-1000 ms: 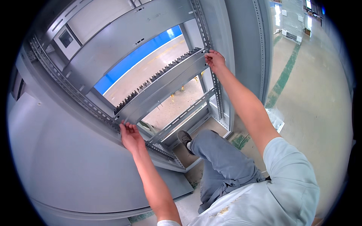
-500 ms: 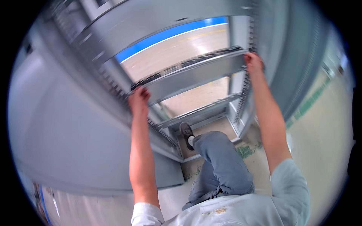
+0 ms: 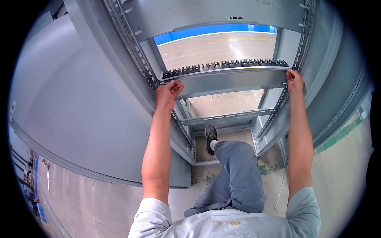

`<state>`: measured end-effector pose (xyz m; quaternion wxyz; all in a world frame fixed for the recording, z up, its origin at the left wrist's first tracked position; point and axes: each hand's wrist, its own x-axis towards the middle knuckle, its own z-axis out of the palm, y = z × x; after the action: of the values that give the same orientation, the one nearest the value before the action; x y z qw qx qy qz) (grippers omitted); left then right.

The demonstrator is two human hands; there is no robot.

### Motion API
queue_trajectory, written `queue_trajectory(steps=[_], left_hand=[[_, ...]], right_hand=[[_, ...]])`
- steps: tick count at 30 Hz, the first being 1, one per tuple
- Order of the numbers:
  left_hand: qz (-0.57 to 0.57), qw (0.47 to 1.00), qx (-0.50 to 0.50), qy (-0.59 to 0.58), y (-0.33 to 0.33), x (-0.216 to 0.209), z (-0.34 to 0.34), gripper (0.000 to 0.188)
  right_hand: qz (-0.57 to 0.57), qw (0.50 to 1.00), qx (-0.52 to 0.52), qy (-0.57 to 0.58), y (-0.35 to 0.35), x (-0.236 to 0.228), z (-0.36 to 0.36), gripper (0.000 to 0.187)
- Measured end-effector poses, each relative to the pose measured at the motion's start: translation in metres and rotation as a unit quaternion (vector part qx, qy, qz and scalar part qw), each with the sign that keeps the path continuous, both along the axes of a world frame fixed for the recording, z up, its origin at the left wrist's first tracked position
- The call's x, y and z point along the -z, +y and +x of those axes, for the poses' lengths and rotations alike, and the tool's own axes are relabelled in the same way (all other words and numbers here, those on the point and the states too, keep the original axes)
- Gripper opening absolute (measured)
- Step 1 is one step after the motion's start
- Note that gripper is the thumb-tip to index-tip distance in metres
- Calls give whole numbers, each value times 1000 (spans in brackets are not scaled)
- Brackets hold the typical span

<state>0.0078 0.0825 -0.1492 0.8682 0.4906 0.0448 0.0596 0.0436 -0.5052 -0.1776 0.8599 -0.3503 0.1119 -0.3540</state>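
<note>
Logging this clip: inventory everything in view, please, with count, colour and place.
Middle crosspiece: one, grey, between the hands
Row of small parts: one, mostly black, along the crosspiece's top
Upper panel: one, grey, above the row
Slotted rail: one, grey, below the crosspiece
Perforated uprights: two, grey, flanking the crosspiece
Large panel: one, grey, far left
Blue band: one, behind the frame
Cable: one, white, floor right of the legs
Distant clutter: uncountable, mixed, left edge
Shirt: one, pale, bottom
Trousers: one pair, grey, lower centre
Shoe: one visible, dark, frame's base
Left hand: one, bare, crosspiece's left end
Right hand: one, bare, right end
</note>
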Motion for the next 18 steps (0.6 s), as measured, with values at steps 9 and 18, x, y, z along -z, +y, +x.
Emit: queue_trajectory(steps=[9, 18], left_hand=[[-137, 990, 16, -1, 7, 6, 9, 19], [-142, 989, -44, -20, -1, 24, 20, 25]], right_hand=[[21, 1000, -4, -8, 0, 1, 10, 28], [65, 996, 3, -53, 19, 1, 5, 32]])
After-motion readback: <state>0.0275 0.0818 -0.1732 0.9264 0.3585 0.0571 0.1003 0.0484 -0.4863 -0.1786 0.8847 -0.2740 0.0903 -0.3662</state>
